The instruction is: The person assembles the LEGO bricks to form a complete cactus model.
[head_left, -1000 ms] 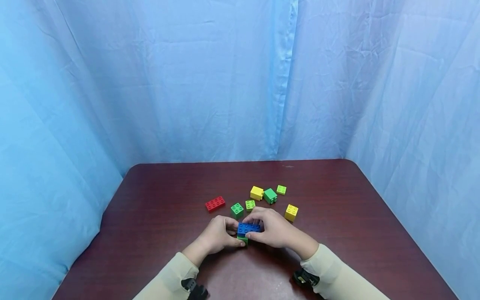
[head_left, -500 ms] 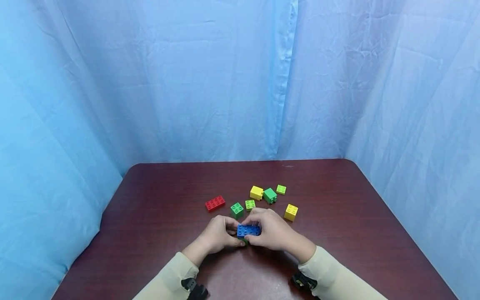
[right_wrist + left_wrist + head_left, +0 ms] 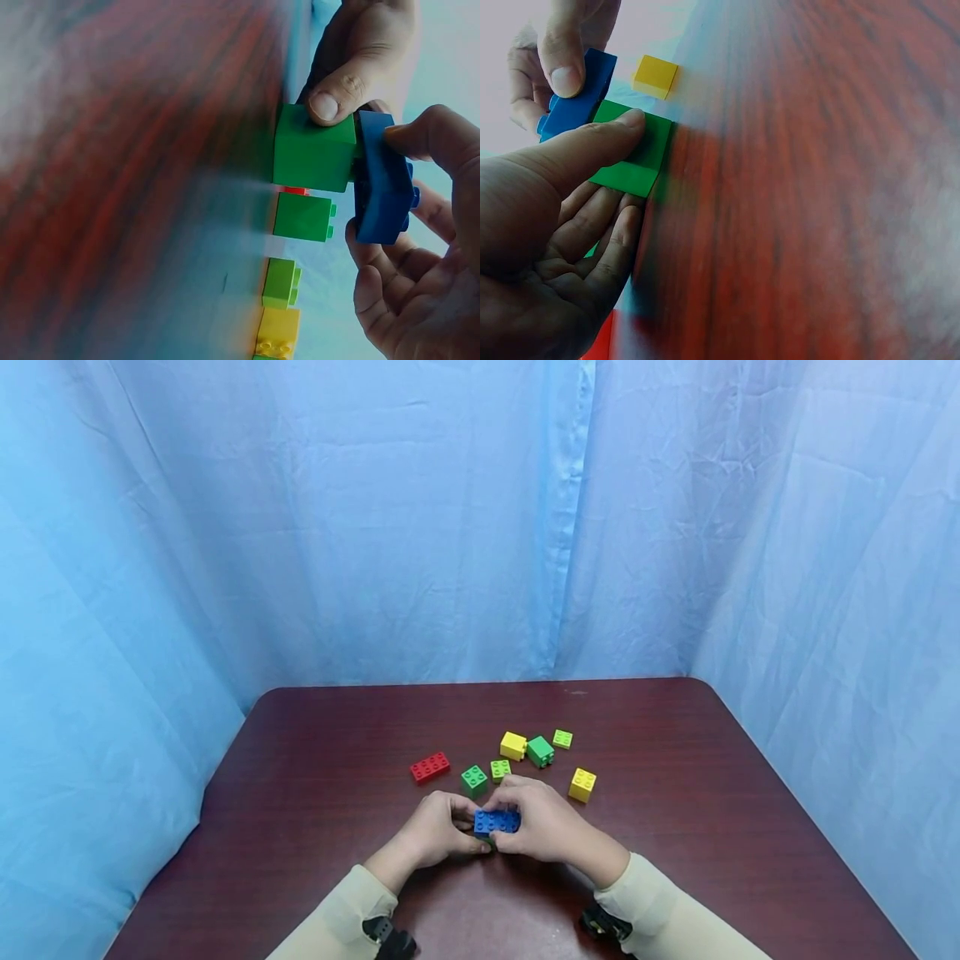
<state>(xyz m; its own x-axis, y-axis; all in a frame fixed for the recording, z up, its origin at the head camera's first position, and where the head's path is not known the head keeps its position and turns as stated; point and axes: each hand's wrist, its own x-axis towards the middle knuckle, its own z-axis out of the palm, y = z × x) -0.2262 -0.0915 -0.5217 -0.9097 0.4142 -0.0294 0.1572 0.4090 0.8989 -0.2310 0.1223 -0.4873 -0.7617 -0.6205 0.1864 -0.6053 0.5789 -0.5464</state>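
Two hands meet low over the dark red wooden surface (image 3: 675,827). The right hand (image 3: 551,827) curls its grip round a blue rectangular plastic studded brick (image 3: 497,821), thumb on one long side and fingers on the other. The left hand (image 3: 438,829) pinches a green square plastic brick (image 3: 313,148) directly under the blue one, thumb on its side face. In the right wrist view the two bricks touch, the blue one tilted slightly, apparently not fully seated. Both look light, rigid and smooth-sided, so they are best held by opposite flat walls, clear of the studs. Beyond the fingers lie loose bricks: a red rectangular brick (image 3: 430,767), another green one (image 3: 473,780) and a yellow one (image 3: 582,784).
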